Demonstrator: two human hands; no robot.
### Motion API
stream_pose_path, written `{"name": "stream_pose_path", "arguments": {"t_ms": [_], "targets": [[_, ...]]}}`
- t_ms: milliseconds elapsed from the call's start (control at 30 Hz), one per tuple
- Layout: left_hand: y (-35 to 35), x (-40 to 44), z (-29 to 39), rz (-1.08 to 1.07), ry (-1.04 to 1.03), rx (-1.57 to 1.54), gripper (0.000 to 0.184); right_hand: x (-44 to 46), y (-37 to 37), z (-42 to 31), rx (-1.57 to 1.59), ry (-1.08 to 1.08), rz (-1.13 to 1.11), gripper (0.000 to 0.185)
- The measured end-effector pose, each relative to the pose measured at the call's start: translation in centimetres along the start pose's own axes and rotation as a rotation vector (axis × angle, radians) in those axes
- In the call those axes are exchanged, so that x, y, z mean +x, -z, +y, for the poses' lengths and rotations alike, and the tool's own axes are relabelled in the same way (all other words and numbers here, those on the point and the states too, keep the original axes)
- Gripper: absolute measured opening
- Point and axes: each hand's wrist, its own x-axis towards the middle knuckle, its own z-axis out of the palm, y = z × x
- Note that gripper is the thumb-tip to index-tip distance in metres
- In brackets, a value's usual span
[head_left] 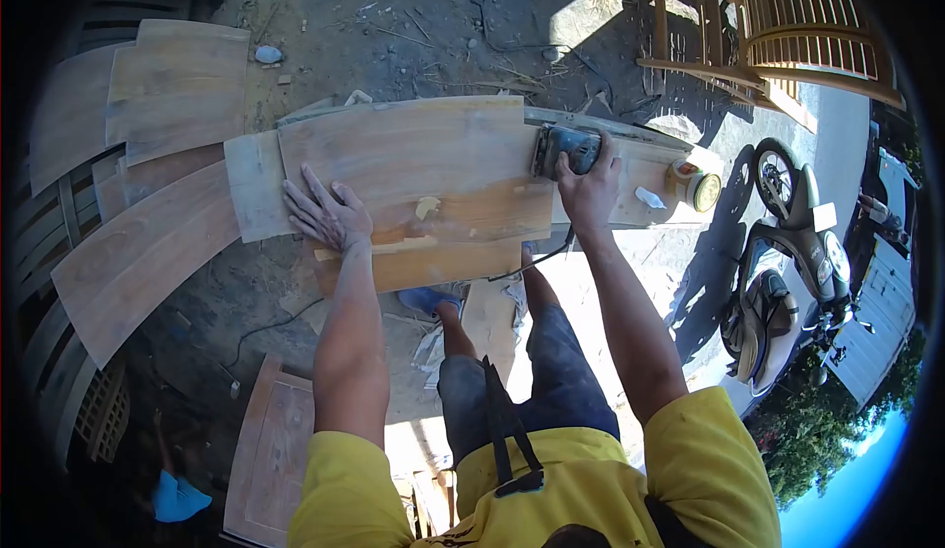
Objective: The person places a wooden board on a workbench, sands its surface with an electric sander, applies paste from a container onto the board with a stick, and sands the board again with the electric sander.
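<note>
A wide wooden panel [423,154] lies across a bench before me, with a pale patch of filler on its surface. My left hand [330,215] rests flat on its left part, fingers spread, holding nothing. At the panel's right end, my right hand [591,186] is wrapped round a blue power sander [574,149]. The sander sits at the board's right edge, and its cord hangs down below my wrist. To the right, a yellow-lidded container [707,192] lies beside a small white piece [650,197].
More wooden boards [177,85] lie at the left. A carved door panel [276,450] leans at lower left, near a person in blue [180,497]. Wooden furniture [807,46] stands at upper right, above a parked motorcycle [787,262]. Cords cross the ground.
</note>
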Motion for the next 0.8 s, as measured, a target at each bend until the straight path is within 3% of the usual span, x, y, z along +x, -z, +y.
{"name": "stream_pose_path", "arguments": {"t_ms": [100,200,333,367,500,633,800], "targets": [[0.1,0.0,0.2,-0.009,0.008,-0.003,0.070,-0.6,-1.2,-1.0,-0.040,0.050,-0.002,0.079],[0.2,0.0,0.0,-0.016,-0.004,0.003,0.070,-2.3,-3.1,-7.0,0.037,0.110,-0.099,0.081],[0.3,0.1,0.0,-0.021,-0.005,-0.012,0.070,-5.2,-5.0,-15.4,0.114,0.199,-0.392,0.090],[0.4,0.0,0.0,-0.027,-0.007,-0.009,0.069,-6.1,-6.4,-16.6,0.149,0.326,-0.335,0.091],[0.4,0.2,-0.2,-0.025,0.002,-0.047,0.068,-6.9,-7.5,-21.2,0.171,0.431,-0.478,0.089],[0.7,0.1,0.1,-0.030,0.008,-0.061,0.068,-6.0,-5.8,-18.0,0.160,0.285,-0.443,0.084],[0.4,0.0,-0.2,-0.016,0.026,-0.070,0.070,-3.0,-3.2,-7.3,0.049,0.256,-0.078,0.079]]}}
